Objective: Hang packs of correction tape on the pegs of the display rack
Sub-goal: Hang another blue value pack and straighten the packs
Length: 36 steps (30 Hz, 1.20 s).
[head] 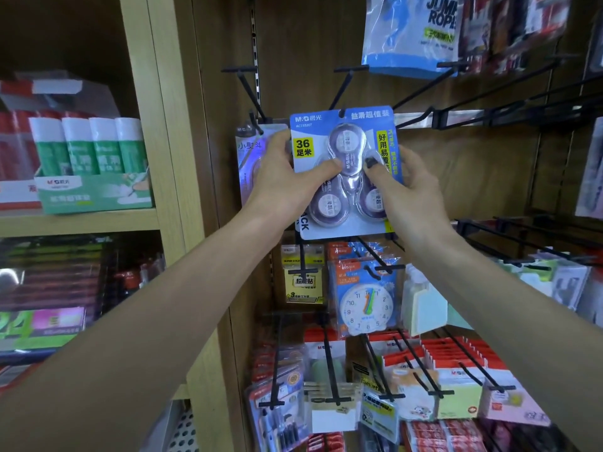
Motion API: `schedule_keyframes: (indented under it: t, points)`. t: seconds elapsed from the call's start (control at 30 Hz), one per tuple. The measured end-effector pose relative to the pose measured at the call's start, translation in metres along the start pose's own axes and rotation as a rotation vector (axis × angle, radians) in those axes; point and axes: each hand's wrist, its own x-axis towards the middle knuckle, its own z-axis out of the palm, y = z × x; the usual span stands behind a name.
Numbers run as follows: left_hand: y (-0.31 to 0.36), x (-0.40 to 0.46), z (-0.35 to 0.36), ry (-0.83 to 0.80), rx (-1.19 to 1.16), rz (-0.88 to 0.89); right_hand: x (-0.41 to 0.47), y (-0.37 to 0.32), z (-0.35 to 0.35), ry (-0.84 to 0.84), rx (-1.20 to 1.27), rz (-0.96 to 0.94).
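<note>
A blue pack of correction tape [346,172] stands upright in the centre of the frame, long axis vertical, printed face toward the camera, hang hole at the top. Three purple dispensers show under its blister. The left hand [287,177] grips its left edge with the thumb pressed on the front; the right hand [403,187] grips its right edge the same way. A black peg [339,93] slants down to the hole; whether it passes through is unclear. Just left, behind the left hand, one other pack [251,158] hangs on a second peg [249,93]. Below hangs a toy clock pack [365,298]. Four glue sticks [88,146] stand on the shelf at left.
</note>
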Motion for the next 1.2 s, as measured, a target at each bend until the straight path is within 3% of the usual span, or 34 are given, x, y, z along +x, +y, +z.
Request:
schedule_keyframes:
  t: [0.63, 0.97, 1.07, 1.2]
  points:
    - [-0.032, 0.033, 0.016, 0.108, 0.385, 0.114, 0.038, 0.034, 0.009, -0.163, -0.200, 0.048]
    - [-0.044, 0.020, 0.000, 0.063, 0.467, 0.069, 0.025, 0.026, 0.003, -0.112, -0.439, 0.144]
    - [-0.048, 0.003, -0.015, 0.059, 0.492, 0.083, 0.000, 0.013, -0.003, -0.044, -0.500, 0.044]
    - [-0.053, -0.045, -0.035, 0.121, 0.490, 0.169, -0.051, 0.009, -0.007, 0.147, -0.533, -0.262]
